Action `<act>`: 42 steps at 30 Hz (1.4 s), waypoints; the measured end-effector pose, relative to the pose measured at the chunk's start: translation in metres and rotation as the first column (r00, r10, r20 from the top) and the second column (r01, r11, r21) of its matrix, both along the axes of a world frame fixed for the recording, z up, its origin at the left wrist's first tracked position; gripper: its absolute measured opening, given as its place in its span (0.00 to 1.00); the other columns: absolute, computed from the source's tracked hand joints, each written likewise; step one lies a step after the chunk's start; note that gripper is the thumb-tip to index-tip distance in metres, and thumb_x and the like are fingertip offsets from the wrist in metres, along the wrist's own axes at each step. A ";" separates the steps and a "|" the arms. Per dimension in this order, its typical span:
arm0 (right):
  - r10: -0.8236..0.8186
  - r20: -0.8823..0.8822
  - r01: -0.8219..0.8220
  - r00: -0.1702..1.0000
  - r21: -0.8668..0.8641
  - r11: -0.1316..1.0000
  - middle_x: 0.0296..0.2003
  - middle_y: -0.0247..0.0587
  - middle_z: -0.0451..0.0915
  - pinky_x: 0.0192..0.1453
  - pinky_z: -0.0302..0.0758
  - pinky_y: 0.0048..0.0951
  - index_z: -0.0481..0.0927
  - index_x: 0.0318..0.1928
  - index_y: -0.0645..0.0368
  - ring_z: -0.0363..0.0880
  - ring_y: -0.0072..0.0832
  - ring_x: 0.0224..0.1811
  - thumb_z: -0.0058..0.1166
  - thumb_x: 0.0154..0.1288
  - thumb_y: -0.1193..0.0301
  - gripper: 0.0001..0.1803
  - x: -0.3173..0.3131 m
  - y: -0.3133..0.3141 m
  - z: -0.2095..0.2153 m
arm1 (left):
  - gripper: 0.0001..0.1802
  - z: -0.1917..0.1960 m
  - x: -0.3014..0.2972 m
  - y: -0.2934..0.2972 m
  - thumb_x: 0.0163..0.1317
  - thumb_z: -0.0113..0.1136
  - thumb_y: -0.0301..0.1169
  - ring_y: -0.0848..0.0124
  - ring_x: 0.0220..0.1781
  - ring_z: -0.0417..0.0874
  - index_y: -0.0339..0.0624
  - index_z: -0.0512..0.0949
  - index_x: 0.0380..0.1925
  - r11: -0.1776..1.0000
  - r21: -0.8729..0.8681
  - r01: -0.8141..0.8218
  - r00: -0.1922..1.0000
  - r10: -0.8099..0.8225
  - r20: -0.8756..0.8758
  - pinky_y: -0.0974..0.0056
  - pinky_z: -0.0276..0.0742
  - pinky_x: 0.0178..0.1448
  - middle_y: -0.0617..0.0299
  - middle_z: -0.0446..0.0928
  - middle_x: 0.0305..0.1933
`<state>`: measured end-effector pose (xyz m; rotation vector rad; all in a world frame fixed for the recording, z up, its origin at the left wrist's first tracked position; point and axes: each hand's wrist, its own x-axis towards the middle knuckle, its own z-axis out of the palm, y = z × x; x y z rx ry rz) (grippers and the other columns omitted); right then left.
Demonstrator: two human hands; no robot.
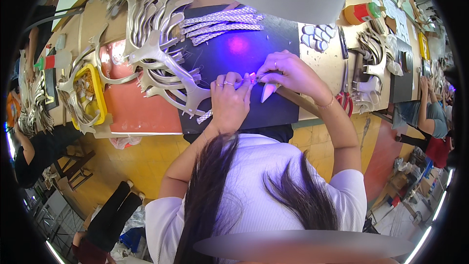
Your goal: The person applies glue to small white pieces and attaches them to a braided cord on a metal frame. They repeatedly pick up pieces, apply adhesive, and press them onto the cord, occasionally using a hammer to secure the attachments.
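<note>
Person's two hands (230, 102) (297, 74), one red-handled tool (345, 93)

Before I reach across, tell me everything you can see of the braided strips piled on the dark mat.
The braided strips look like silvery-white woven cord, tinged violet. Several lengths lie roughly side by side, some overlapping, their ends uneven; the count is unclear. They rest on the dark mat, beyond the left hand and right hand, right of the pale metal pieces. Neither hand touches them.
</note>
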<state>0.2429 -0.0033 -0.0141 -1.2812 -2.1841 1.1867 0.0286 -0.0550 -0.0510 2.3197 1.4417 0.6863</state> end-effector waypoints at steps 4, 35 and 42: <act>0.052 -0.004 -0.052 0.999 -0.053 0.997 0.31 0.34 0.84 0.53 0.70 0.32 0.86 0.34 0.55 0.80 0.32 0.34 0.67 0.57 0.67 0.06 0.000 0.009 0.000 | 0.14 0.000 -0.002 0.001 0.61 0.64 0.30 0.61 0.46 0.73 0.45 0.85 0.48 0.999 -0.038 0.026 1.000 -0.026 0.002 0.55 0.66 0.48 0.61 0.72 0.40; 0.143 0.121 -0.146 0.982 0.020 0.989 0.29 0.32 0.83 0.51 0.63 0.32 0.85 0.32 0.53 0.80 0.31 0.33 0.65 0.58 0.65 0.07 -0.006 0.014 -0.005 | 0.16 0.002 -0.002 0.001 0.58 0.65 0.31 0.62 0.45 0.72 0.44 0.85 0.47 0.998 -0.056 0.017 1.000 -0.018 -0.002 0.55 0.66 0.48 0.61 0.71 0.39; 0.141 0.095 -0.144 0.985 0.026 0.989 0.29 0.32 0.83 0.52 0.63 0.32 0.85 0.32 0.53 0.80 0.31 0.32 0.65 0.58 0.66 0.06 -0.006 0.015 -0.006 | 0.15 0.002 -0.002 0.001 0.59 0.65 0.31 0.61 0.46 0.72 0.43 0.85 0.47 0.997 -0.069 0.021 1.000 -0.022 -0.013 0.55 0.66 0.49 0.60 0.72 0.40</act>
